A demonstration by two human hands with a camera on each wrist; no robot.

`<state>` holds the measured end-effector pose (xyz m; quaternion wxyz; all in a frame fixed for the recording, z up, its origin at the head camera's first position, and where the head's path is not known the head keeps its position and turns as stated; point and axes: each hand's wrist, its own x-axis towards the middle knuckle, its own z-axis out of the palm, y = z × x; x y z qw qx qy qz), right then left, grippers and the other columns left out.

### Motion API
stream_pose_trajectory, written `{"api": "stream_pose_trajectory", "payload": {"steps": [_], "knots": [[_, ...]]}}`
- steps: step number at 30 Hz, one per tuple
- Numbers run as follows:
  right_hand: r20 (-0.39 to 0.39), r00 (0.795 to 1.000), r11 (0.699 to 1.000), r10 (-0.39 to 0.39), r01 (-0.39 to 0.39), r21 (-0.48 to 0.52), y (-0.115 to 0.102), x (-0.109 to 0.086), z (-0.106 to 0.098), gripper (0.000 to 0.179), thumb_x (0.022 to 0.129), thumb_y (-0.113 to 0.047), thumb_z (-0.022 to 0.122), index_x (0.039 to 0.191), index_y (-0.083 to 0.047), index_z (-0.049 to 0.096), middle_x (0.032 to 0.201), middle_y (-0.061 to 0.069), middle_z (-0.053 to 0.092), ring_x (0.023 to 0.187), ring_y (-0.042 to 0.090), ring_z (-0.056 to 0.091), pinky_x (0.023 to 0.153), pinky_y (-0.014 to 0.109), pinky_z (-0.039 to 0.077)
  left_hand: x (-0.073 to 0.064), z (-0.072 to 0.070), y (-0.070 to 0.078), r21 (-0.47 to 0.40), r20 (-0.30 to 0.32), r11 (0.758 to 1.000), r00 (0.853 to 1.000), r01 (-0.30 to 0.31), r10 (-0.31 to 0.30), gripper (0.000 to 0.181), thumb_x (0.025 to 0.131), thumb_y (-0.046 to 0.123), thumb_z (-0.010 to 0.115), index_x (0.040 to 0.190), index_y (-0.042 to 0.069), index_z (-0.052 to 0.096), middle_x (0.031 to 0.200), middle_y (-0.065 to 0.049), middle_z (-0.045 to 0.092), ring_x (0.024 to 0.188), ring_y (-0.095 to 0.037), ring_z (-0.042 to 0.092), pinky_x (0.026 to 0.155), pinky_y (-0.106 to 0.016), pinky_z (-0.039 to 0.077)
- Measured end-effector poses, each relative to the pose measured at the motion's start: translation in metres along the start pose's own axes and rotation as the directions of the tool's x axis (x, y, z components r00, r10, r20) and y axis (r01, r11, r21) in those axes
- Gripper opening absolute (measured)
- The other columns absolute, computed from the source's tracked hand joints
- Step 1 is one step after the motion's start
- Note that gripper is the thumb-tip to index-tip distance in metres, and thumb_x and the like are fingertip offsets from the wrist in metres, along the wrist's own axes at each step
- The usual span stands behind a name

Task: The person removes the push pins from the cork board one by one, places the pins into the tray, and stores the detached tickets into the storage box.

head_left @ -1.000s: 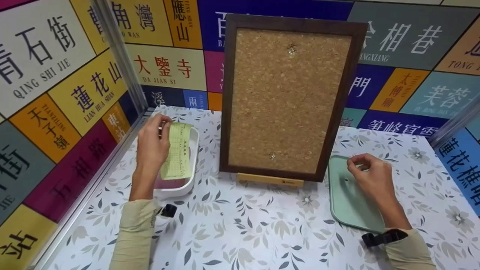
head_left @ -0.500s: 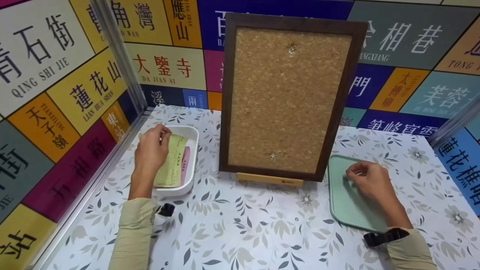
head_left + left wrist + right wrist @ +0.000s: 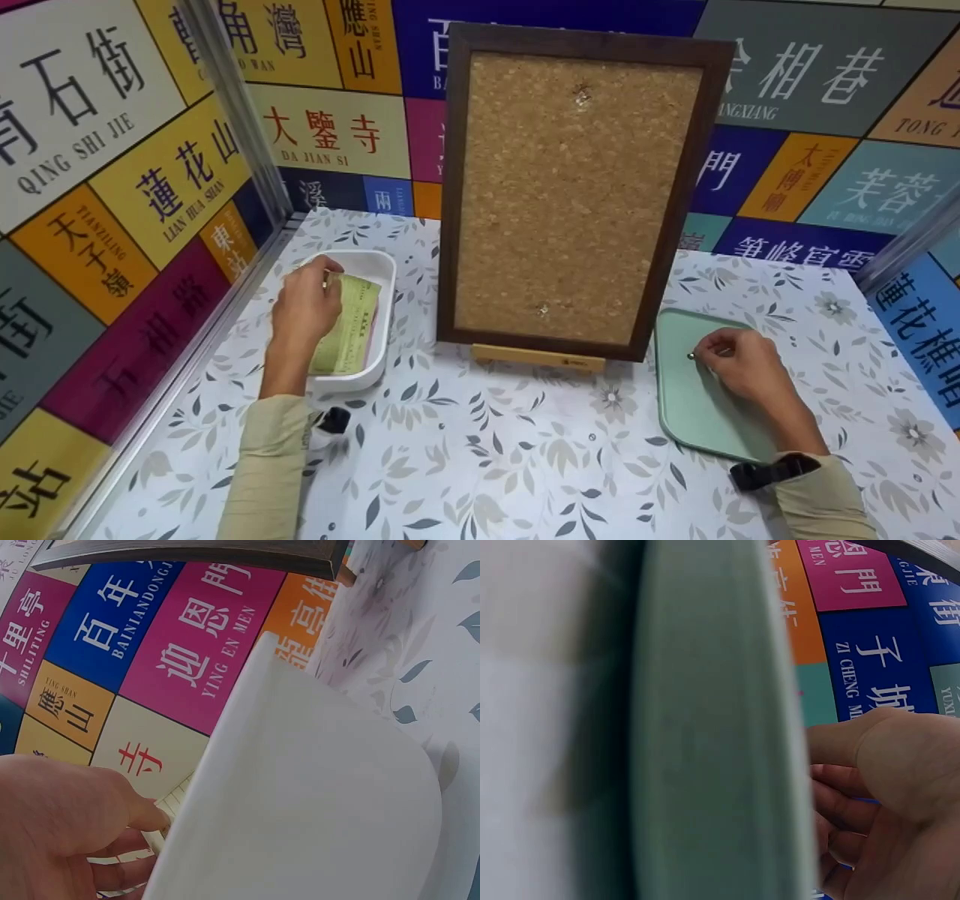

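Note:
My left hand [image 3: 306, 307] reaches over the white tray [image 3: 381, 356] and pinches a yellow-green printed paper slip [image 3: 349, 326] by its upper left edge. Below that slip, the edge of a pink one [image 3: 369, 341] shows. In the left wrist view, the thumb [image 3: 154, 816] presses on the slip's corner behind the tray wall. My right hand [image 3: 742, 364] is over the green tray [image 3: 679, 420], thumb and forefinger brought together. Right at their tips is a small shiny silver piece [image 3: 691, 355]; whether they grip it cannot be told.
Between the trays a dark-framed cork board [image 3: 574, 202] leans on a yellowish wooden stand [image 3: 536, 358]. Two small shiny spots show on the cork, one high and one low. Patterned walls enclose the back and sides of the flowered table [image 3: 487, 465].
My left hand has lowered the yellow-green slip into the white tray, where it covers most of the pink. My right hand has come down to the small silver piece.

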<state>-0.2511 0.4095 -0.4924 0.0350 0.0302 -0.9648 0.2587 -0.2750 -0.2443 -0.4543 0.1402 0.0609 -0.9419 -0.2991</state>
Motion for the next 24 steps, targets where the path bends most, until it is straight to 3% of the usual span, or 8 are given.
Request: {"api": "stream_pose_trajectory", "payload": {"steps": [6, 10, 19, 24], "knots": [[0.030, 1.000, 1.000, 0.001, 0.000, -0.018, -0.002, 0.000, -0.002, 0.008, 0.096, -0.017, 0.080, 0.099, -0.011, 0.082, 0.094, 0.007, 0.081, 0.084, 0.015, 0.068, 0.069, 0.023, 0.048, 0.000, 0.000, -0.002, 0.022, 0.072, 0.999, 0.997, 0.039, -0.041, 0.029, 0.106, 0.017, 0.058, 0.134, 0.013, 0.065, 0.134, -0.017, 0.069, 0.123, -0.044, 0.067, 0.090, -0.066, 0.055], [0.036, 0.999, 0.999, -0.005, 0.006, -0.035, -0.004, 0.000, -0.005, 0.009, 0.095, -0.018, 0.081, 0.100, -0.012, 0.083, 0.097, 0.008, 0.082, 0.086, 0.016, 0.071, 0.073, 0.025, 0.049, -0.001, 0.000, -0.002, 0.034, 0.082, 0.999, 0.996, 0.038, -0.041, 0.031, 0.106, 0.018, 0.058, 0.135, 0.011, 0.065, 0.138, -0.019, 0.068, 0.126, -0.046, 0.066, 0.093, -0.067, 0.055], [0.066, 0.998, 1.000, 0.015, -0.014, -0.017, -0.013, 0.000, -0.011, 0.013, 0.095, -0.020, 0.079, 0.104, -0.010, 0.082, 0.099, 0.009, 0.083, 0.083, 0.011, 0.069, 0.069, 0.023, 0.048, -0.001, 0.004, 0.002, 0.027, 0.004, 0.996, 0.996, -0.086, 0.086, 0.031, 0.103, 0.014, 0.063, 0.130, 0.000, 0.070, 0.130, -0.028, 0.070, 0.128, -0.048, 0.064, 0.106, -0.063, 0.051], [-0.012, 1.000, 1.000, 0.010, -0.010, 0.002, -0.022, -0.002, -0.017, 0.015, 0.099, -0.021, 0.074, 0.108, -0.009, 0.079, 0.102, 0.011, 0.081, 0.086, 0.020, 0.072, 0.073, 0.024, 0.049, 0.000, 0.007, 0.010, 0.023, -0.026, 0.990, 0.990, -0.136, 0.136, 0.032, 0.103, 0.015, 0.065, 0.132, 0.001, 0.071, 0.134, -0.026, 0.069, 0.133, -0.048, 0.061, 0.114, -0.060, 0.048]]}}
